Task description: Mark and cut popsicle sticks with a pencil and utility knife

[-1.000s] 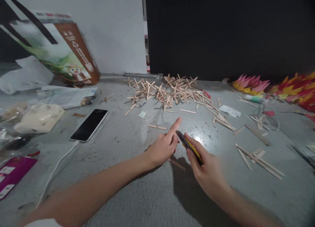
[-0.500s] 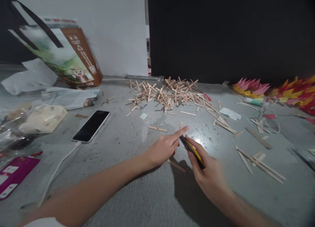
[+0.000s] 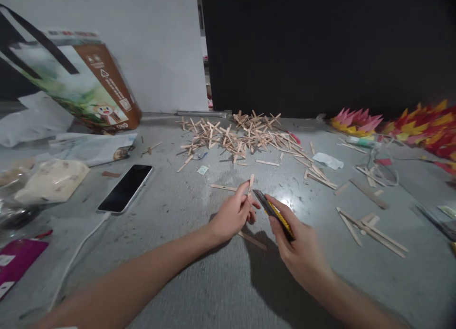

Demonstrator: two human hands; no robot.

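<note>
Pinched in the fingers of my left hand (image 3: 233, 212) is a small wooden craft stick (image 3: 251, 182), its end pointing up. My right hand (image 3: 297, 236) is wrapped round a yellow and black utility knife (image 3: 280, 218), whose tip points up and left toward the stick, a small gap away. One flat craft stick (image 3: 223, 188) lies just behind my left hand, partly covered by its fingers. Another loose stick (image 3: 252, 241) lies on the table below the hands. Farther back spreads a heap of crossed wooden sticks (image 3: 231, 136).
On the left a phone (image 3: 125, 188) lies with a white cable (image 3: 80, 257), near plastic bags and a printed carrier bag (image 3: 96, 91). Loose sticks (image 3: 370, 231) are scattered on the right. Pink and yellow paper petals (image 3: 356, 124) stand at the back right.
My left hand has turned, so the craft stick now stands up in view. Its index finger no longer reaches over to the knife, and the knife tip is apart. The whole view has shifted slightly.
</note>
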